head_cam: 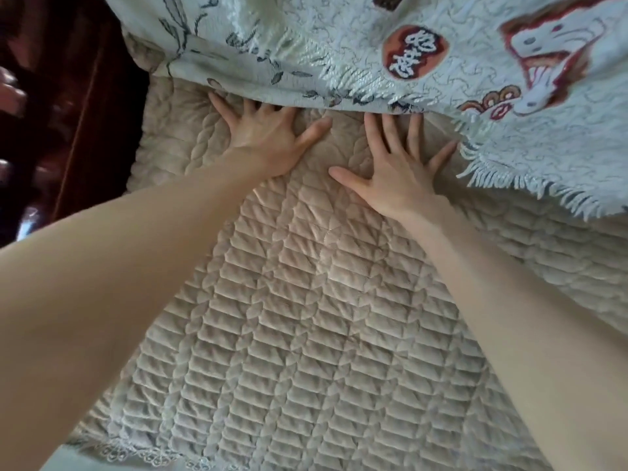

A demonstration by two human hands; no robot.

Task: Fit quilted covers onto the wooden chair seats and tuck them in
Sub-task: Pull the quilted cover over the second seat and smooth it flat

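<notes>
**Quilted cover pressed flat under two spread hands**

The quilted cover [306,300], beige and stitched in rows of small padded blocks, is seen spread across the seat and fills most of the view from the near edge to the far edge. No container is shown. Both bare forearms are stretched forward from the lower corners of the view. The left hand [268,134] is laid palm down on the far part of the cover, fingers splayed and nothing gripped; its fingertips [217,98] are placed right at the edge of a pale fringed throw [424,45], and some of them are hidden beneath it. The right hand [397,171] is likewise opened flat, palm down, fingers spread wide, just beside the left hand, with its fingertips touching the throw's lower edge. The throw, patterned with leaves, a red round emblem and a red-outlined figure, is draped over the far side and overlaps the cover's back edge. The cover lies directly beneath both palms. At the left, dark reddish wood [85,113] is visible beside the cover. A lace-like trim [136,457] runs along the cover's near edge.
</notes>
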